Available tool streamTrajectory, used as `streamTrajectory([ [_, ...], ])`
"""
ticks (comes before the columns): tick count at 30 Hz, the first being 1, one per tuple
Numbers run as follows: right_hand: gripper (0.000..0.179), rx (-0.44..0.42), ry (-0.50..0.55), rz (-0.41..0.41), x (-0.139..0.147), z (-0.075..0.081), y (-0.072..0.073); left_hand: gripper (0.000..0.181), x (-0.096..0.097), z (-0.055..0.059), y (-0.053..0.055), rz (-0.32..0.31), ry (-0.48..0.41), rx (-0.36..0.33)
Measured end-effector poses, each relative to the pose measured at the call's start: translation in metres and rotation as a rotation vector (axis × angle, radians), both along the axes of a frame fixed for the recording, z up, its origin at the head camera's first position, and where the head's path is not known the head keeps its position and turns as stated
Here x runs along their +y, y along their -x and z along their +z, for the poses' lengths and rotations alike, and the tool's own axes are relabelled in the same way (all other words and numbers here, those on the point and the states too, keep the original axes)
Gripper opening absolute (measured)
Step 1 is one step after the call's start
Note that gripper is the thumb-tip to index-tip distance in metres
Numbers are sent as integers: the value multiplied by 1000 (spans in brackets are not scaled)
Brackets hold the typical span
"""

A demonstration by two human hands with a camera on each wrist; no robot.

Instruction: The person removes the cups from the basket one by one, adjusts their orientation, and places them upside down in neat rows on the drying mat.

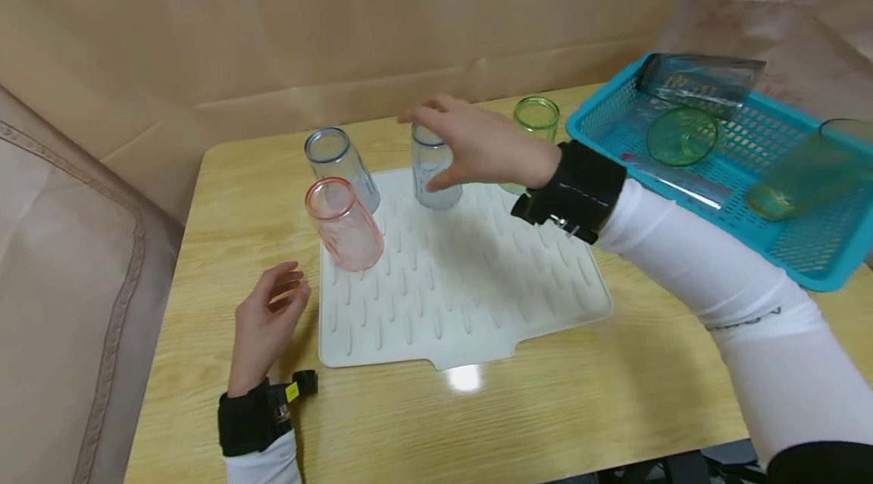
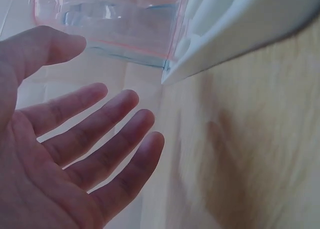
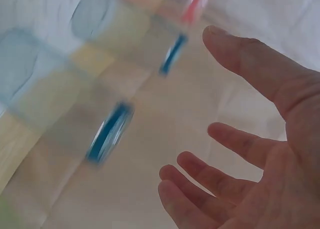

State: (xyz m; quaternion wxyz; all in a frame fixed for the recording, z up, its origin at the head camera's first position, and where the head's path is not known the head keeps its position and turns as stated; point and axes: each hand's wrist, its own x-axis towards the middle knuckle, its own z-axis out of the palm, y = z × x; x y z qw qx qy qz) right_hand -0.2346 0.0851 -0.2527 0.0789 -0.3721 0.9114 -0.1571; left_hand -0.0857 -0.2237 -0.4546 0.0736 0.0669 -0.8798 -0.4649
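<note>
My right hand [image 1: 474,143] hovers over a blue-tinted drinking glass [image 1: 430,185], fingers spread and apart from it in the right wrist view. That glass stands on a white ribbed drying mat [image 1: 450,302]. A second blue-rimmed glass [image 1: 355,173] and a pink glass [image 1: 348,234] stand at the mat's left side. Behind my right wrist, a green glass [image 1: 536,120] is partly hidden. Beside the mat's left edge, my left hand [image 1: 266,321] holds nothing; its fingers are loosely bent. The pink glass [image 2: 120,19] is beyond its fingertips in the left wrist view.
On the right, a turquoise plastic basket [image 1: 821,272] holds several glasses, including a green one [image 1: 682,137], a dark one [image 1: 702,82] and a yellow-green one [image 1: 811,173]. The wooden table [image 1: 409,423] meets a beige cloth backdrop [image 1: 341,29] behind.
</note>
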Motion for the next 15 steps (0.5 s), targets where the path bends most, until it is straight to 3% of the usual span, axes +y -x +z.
streamTrajectory([
  [4,78,-6,47,-88,32,2,6,40,5,19,-4,6,2,-4],
  [15,76,7,72,-304,111,-2,15,40,9,20,7,-107,11,73],
])
